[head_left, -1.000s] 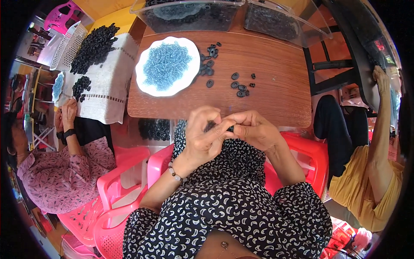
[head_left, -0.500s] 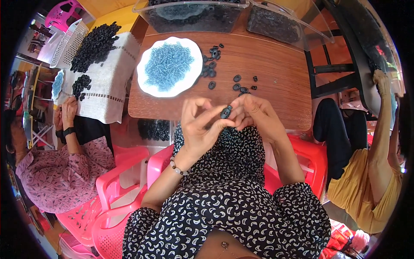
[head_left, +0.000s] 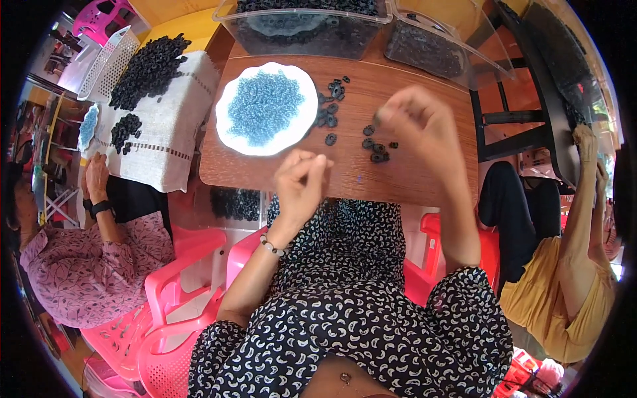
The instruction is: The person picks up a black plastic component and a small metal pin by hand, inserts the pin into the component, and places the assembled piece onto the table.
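Done part unclear, seemingly plenty left: at upper centre-left, plate [head_left: 225, 129] heaped with blue beads [head_left: 265, 106], black pieces [head_left: 331, 139] beside it, another group [head_left: 379, 157] further right. Left hand [head_left: 300, 184] curled, right hand [head_left: 424, 125] blurred; impossible to tell if pinching anything.

From the middle of the desk [head_left: 415, 78], a plate [head_left: 223, 119] sits between 9 and 10 o'clock, beads [head_left: 265, 106] heaped in it. One group of pieces [head_left: 337, 90] lies at 11 o'clock, just beside the plate's 3 o'clock rim; another group [head_left: 378, 156] lies at 4 o'clock. At the far edge, a tub [head_left: 361, 46] stands at 11 o'clock with pieces inside, a second tub [head_left: 424, 60] between 1 and 2. Beyond the plate, at 9 o'clock, a side desk bears a cloth [head_left: 169, 126], a large pile [head_left: 147, 73] and, at that pile's 7 o'clock, a small pile [head_left: 125, 131].
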Demonstrator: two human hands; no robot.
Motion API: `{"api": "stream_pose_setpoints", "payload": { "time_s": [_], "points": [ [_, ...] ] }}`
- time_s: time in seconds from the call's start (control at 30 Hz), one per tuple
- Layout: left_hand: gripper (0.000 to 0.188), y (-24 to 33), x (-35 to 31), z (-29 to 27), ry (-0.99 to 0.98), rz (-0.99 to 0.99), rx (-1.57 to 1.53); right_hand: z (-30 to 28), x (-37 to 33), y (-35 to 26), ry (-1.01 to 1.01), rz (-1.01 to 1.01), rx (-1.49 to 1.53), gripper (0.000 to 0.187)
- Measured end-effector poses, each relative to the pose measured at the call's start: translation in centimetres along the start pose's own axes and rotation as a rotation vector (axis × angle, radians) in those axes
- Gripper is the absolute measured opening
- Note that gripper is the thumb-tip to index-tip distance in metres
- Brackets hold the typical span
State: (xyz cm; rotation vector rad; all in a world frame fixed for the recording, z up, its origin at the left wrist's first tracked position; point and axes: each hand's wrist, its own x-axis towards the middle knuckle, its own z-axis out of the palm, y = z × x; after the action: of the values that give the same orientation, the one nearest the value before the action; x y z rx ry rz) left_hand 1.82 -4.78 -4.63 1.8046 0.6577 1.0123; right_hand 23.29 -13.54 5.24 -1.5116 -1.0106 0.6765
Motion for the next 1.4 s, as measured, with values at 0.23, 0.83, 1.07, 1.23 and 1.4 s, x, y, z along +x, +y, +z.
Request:
{"api": "stream_pose_setpoints", "payload": {
  "time_s": [0.23, 0.83, 1.07, 1.23, 1.4],
  "points": [
    [0.017, 0.2, 0.1, 0.3, -0.027, -0.077, 0.03, -12.1, 12.7, -1.0, 0.587, -0.438, -0.631, 0.034],
    [0.014, -0.1, 0.0, 0.6, -0.036, 0.038, 0.066, 3.5, 8.9, 7.2, -0.053, -0.404, -0.74, 0.023],
    [0.017, 1.0, 0.1, 0.2, -0.099, -0.083, 0.09, 4.1, 8.6, 8.0, -0.096, -0.352, -0.804, 0.019],
    [0.018, 1.1, 0.2, 0.2, -0.106, -0.096, 0.077, 3.8, 8.2, 8.4, -0.094, -0.347, -0.714, 0.014],
    [0.009, 0.1, 0.0, 0.2, -0.031, 0.031, 0.062, 3.4, 5.7, 6.2, -0.063, -0.257, -0.456, 0.014]
  ]
}}
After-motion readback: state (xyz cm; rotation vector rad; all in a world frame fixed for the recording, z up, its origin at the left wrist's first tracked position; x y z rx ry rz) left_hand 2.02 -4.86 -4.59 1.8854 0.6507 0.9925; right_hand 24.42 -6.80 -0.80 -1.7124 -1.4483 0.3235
